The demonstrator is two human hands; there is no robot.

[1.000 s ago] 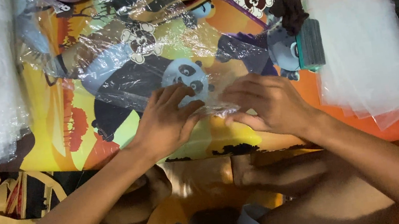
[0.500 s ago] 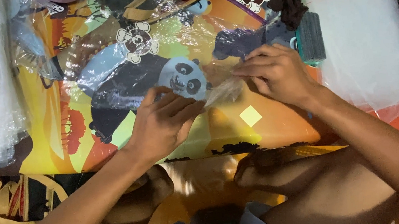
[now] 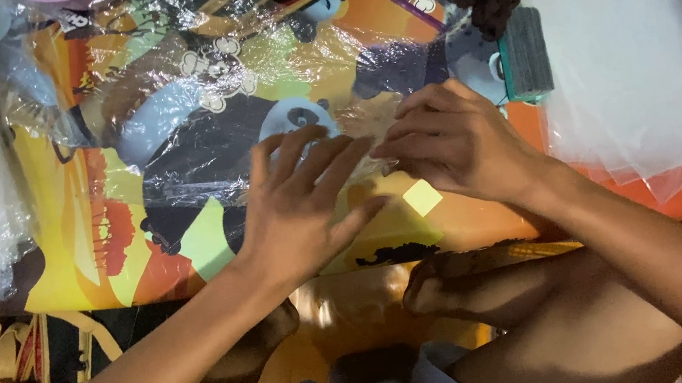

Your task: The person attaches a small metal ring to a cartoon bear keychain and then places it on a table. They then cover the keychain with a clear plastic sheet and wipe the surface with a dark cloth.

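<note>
We've got the left hand (image 3: 303, 201) spread flat, fingers apart, pressing the clear plastic bag (image 3: 263, 131) w/ the panda item inside, right under and just beyond both hands on the colourful mat (image 3: 85, 251). Right hand (image 3: 458, 145) pinches shut on the bag's edge just beside the left fingertips. Best to keep the left palm flat so the film stays smooth, and pull w/ the right slowly, clear of the yellow square (image 3: 423, 197) near that wrist.
</note>
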